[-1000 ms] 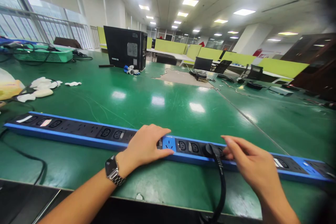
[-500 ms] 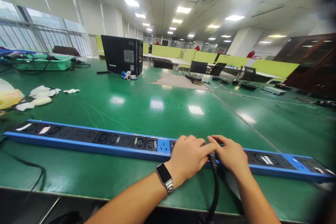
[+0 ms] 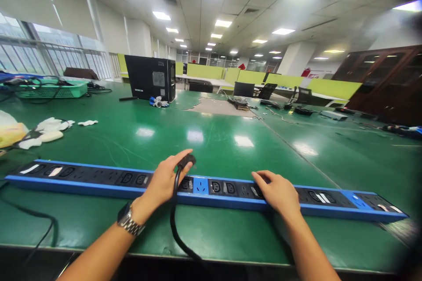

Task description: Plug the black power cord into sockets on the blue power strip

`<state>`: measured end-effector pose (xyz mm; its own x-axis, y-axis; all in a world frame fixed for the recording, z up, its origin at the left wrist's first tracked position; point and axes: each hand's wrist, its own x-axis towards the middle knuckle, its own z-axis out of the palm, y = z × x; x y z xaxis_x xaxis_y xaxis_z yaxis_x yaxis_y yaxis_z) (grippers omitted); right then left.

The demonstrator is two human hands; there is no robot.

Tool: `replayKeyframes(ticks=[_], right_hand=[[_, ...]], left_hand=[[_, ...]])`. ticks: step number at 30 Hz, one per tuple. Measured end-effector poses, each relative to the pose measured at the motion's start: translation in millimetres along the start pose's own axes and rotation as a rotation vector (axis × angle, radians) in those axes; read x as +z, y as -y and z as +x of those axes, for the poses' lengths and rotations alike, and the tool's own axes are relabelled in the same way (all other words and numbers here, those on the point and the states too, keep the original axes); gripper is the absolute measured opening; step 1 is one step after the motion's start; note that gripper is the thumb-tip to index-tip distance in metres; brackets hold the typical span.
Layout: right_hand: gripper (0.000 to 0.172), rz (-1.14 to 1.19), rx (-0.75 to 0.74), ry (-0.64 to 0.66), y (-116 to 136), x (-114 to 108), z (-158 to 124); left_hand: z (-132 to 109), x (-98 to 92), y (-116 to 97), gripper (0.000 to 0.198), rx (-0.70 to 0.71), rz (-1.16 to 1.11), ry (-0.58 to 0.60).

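Observation:
A long power strip (image 3: pixel 108 176) with a blue frame and rows of black sockets lies across the green table in front of me. My left hand (image 3: pixel 168 175), wearing a watch, is closed on a black power plug (image 3: pixel 187 160) just above the strip's middle. From the plug a thick black cable (image 3: pixel 174 224) hangs down over the table's front edge. Right of centre, my right hand (image 3: pixel 278 191) lies over the strip with its fingers curled round it, hiding some sockets. A blue socket (image 3: pixel 201 186) shows between the two hands.
A black computer case (image 3: pixel 150 78) stands at the back left, with blue-and-white gloves (image 3: pixel 158 102) before it. Far left are a green basket (image 3: pixel 54 90) of cables and some white scraps (image 3: pixel 51 127). Electronic parts (image 3: pixel 242 104) lie at the back right. A thin cable (image 3: pixel 29 204) crosses the front left.
My left hand has moved left and up, away from my right hand, taking the plug off the strip. Sockets it covered now show. My right hand stays on the strip.

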<state>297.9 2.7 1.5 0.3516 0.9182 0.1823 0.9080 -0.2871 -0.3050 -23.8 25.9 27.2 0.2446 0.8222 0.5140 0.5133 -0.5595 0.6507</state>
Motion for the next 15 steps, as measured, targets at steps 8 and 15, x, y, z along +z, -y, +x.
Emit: replayKeyframes(ticks=[8, 15], right_hand=[[0.048, -0.014, -0.014, 0.006, 1.4, -2.5, -2.0], [0.050, -0.023, -0.016, 0.012, 1.8, -2.3, -1.9]], left_hand=[[-18.0, 6.9, -6.6, 0.031, 0.094, 0.142, 0.260], [-21.0, 15.0, -19.5, 0.033, 0.206, 0.339, 0.339]])
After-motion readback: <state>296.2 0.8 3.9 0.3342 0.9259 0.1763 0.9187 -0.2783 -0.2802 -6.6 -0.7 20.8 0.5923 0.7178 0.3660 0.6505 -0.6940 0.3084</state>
